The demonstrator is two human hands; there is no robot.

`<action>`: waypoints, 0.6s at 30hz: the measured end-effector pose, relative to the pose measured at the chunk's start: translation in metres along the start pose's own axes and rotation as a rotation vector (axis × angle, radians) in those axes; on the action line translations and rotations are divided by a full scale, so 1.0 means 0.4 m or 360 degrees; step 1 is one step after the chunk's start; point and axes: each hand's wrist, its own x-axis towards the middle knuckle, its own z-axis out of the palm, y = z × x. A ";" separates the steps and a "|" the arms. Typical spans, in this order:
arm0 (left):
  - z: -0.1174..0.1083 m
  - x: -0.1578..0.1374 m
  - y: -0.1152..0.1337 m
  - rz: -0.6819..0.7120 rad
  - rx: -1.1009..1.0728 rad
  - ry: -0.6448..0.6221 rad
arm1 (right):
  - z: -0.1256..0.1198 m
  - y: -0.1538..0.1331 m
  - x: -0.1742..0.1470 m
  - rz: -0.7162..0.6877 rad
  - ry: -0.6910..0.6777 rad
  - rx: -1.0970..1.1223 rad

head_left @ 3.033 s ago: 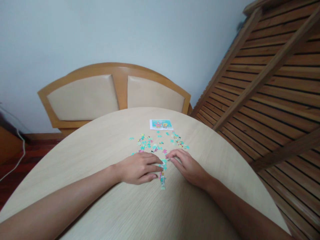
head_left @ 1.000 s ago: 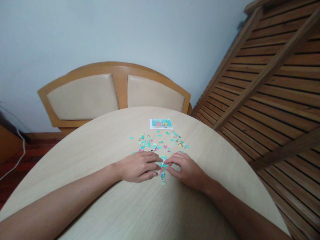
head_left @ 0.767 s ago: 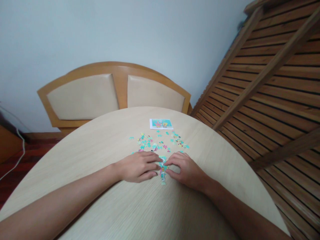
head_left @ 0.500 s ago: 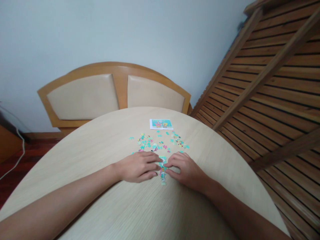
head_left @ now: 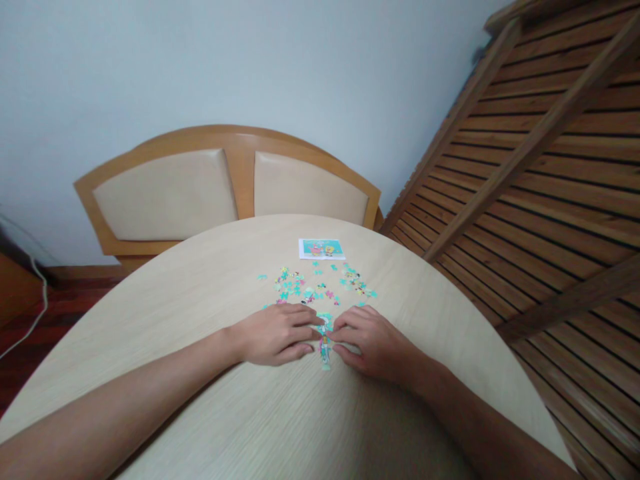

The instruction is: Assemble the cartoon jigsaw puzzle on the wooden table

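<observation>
A narrow strip of joined jigsaw pieces (head_left: 325,357), turquoise with pink and yellow parts, lies flat on the table between my two hands. My left hand (head_left: 283,333) rests palm down at its left, fingers stretched out, with the fingertips touching the strip's left edge. On the other side my right hand (head_left: 373,341) has its fingers bent and a gap between thumb and forefinger. Its forefinger tip touches the middle of the strip. The fingertips cover part of the strip. Just beyond my hands, loose jigsaw pieces (head_left: 299,291) are scattered.
A picture card (head_left: 321,249) with cartoon figures lies behind the pieces on the round wooden table (head_left: 225,413). Past the far edge stands a padded wooden headboard (head_left: 245,173). A slatted wooden frame (head_left: 530,147) leans at the right.
My right thumb has drawn back slightly from the strip and its forefinger has dropped a little lower. My left hand has stayed in place.
</observation>
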 end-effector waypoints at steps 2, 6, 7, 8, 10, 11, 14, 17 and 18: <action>-0.003 0.000 0.002 0.0011 -0.0005 0.0006 | -0.005 0.000 -0.001 -0.0051 -0.0021 -0.0052; -0.009 0.000 0.004 0.0030 0.0003 0.0000 | -0.011 -0.004 -0.002 -0.0097 -0.0053 -0.0110; -0.010 -0.001 0.005 0.0029 0.0006 0.0000 | -0.012 -0.006 -0.001 -0.0101 -0.0062 -0.0118; -0.011 -0.001 0.005 0.0027 0.0009 0.0004 | -0.012 -0.008 -0.001 -0.0101 -0.0071 -0.0127; -0.011 -0.002 0.006 0.0021 0.0016 0.0008 | -0.013 -0.013 0.000 -0.0095 -0.0088 -0.0139; -0.010 -0.003 0.006 0.0017 0.0021 0.0003 | -0.012 -0.015 0.000 -0.0088 -0.0093 -0.0143; -0.009 -0.004 0.007 0.0005 0.0042 -0.0022 | -0.009 -0.019 0.001 -0.0067 -0.0082 -0.0135; -0.007 -0.005 0.007 0.0008 0.0049 -0.0015 | -0.004 -0.015 0.001 -0.0056 -0.0052 -0.0098; -0.007 -0.005 0.007 0.0011 0.0049 -0.0004 | -0.003 -0.012 0.001 -0.0055 -0.0047 -0.0077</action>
